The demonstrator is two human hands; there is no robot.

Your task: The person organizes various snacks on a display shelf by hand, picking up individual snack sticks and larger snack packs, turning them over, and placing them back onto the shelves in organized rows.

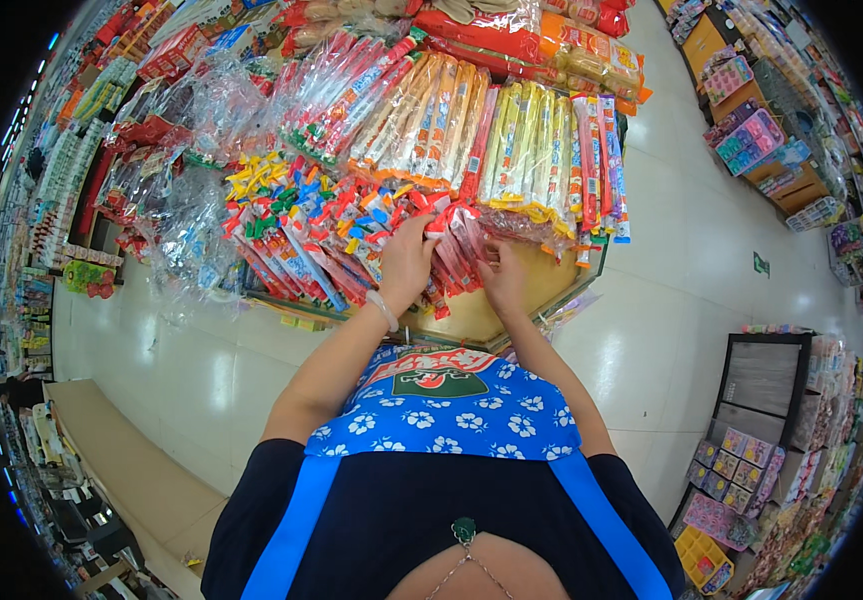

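Observation:
A bunch of slim red-and-pink plastic-wrapped sticks (459, 250) lies between my hands at the near edge of the display table. My left hand (409, 265), with a pale bracelet at the wrist, closes its fingertips on the upper left side of this bunch. On the other side, my right hand (503, 280) has its fingers curled in against the wrapped sticks; its fingertips are partly hidden. Left of my left hand, a pile of similar sticks (301, 225) shows red, blue, green and yellow tops.
Rows of orange-wrapped sticks (419, 120) and yellow-wrapped sticks (526, 150) lie beyond my hands. Crumpled clear plastic bags (191, 235) hang over the table's left side. Bare yellowish tabletop (541, 275) shows beside my right hand. Stocked shelves (741, 450) stand across the tiled floor.

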